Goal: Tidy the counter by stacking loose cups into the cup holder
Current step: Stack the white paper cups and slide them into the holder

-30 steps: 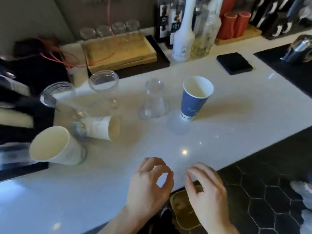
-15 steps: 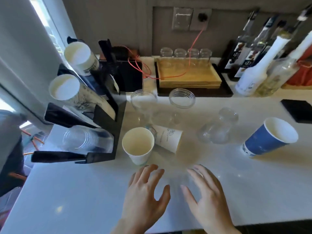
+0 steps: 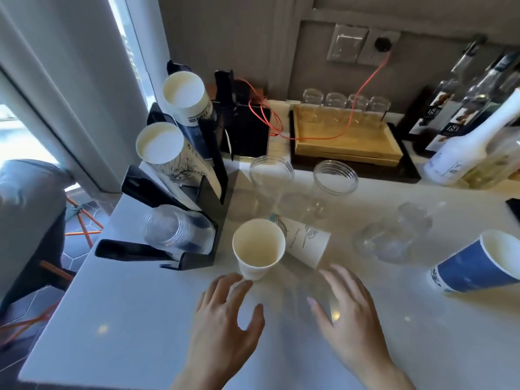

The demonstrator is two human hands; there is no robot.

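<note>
Both hands empty with fingers spread over white counter (image 3: 126, 319), left hand (image 3: 225, 313) just short of upright white paper cup (image 3: 258, 249), right hand (image 3: 347, 311) near tipped printed cup (image 3: 305, 243), blue cup (image 3: 475, 266) far right, black cup holder (image 3: 208, 192) left holding stacks.

My white desk (image 3: 146, 327) carries the cup holder (image 3: 197, 218) at nine o'clock, a paper cup (image 3: 257, 249) centre, a blue cup (image 3: 475, 268) at three.

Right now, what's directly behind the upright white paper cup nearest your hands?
A printed paper cup lies on its side behind the white cup, its mouth end hidden by that cup. Two clear plastic cups stand farther back. Whether the two paper cups touch can't be told.
</note>
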